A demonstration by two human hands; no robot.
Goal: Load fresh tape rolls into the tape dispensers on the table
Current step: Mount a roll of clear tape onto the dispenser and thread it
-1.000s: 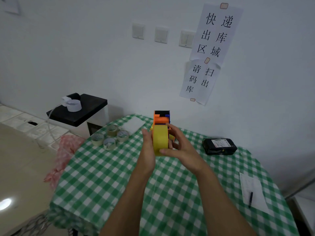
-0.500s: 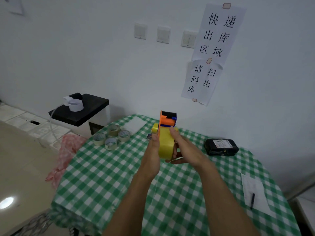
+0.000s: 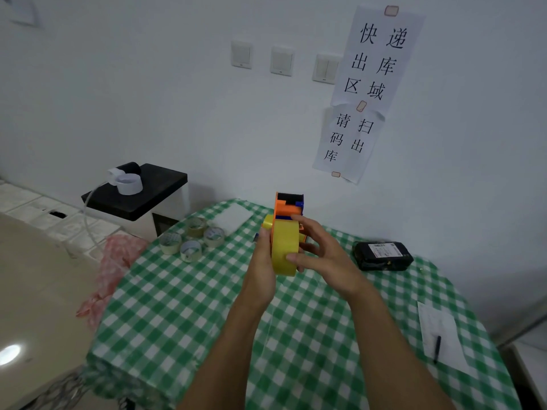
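Observation:
I hold an orange tape dispenser (image 3: pixel 288 204) with blue and black parts upright above the green checked table (image 3: pixel 183 309). A yellow tape roll (image 3: pixel 284 245) sits on its lower part. My left hand (image 3: pixel 262 267) grips the assembly from the left side. My right hand (image 3: pixel 321 253) curls round the roll from the right, fingertips on its yellow face. Several clear tape rolls (image 3: pixel 191 239) stand at the table's far left.
A black wrapped parcel (image 3: pixel 381 255) lies at the far right of the table. A paper sheet with a pen (image 3: pixel 438 344) lies near the right edge. A white pad (image 3: pixel 233 216) is at the back. A black-topped stand (image 3: pixel 139 190) carries a white roll.
The dispenser and roll have tilted and shifted slightly right. My right fingers have moved further over the roll's face; both hands keep their hold.

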